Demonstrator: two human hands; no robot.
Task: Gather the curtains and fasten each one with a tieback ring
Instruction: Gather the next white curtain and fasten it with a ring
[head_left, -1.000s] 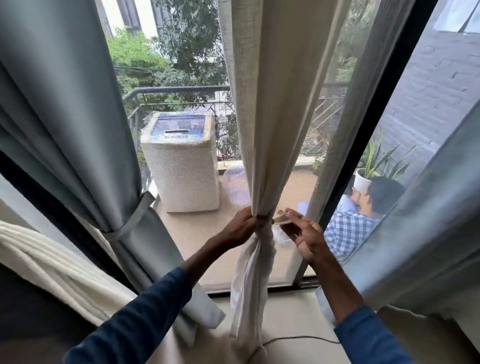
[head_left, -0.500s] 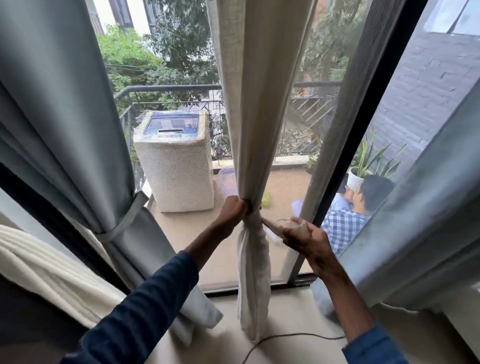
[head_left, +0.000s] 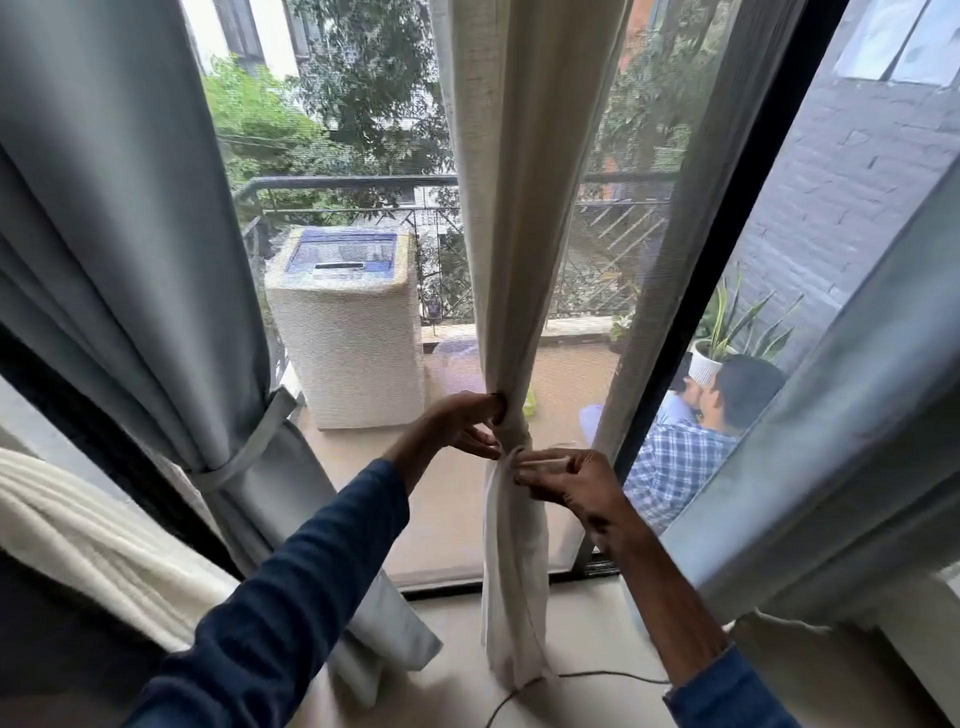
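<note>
Fastening step: the left hand (head_left: 460, 423) grips the gathered cream curtain (head_left: 519, 234) at mid-window, while the right hand (head_left: 569, 475) pinches the tieback (head_left: 508, 457) end beside it. The next move likely calls for securing that end snugly.

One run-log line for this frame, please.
target: cream curtain | left hand: grips its gathered part | right hand: pinches tieback | grey curtain: fastened with band

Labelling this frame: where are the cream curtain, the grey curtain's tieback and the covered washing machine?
cream curtain (head_left: 511, 234), head view, mid-height folds
grey curtain's tieback (head_left: 247, 441), head view, middle of the band
covered washing machine (head_left: 348, 353), head view, front face
</note>
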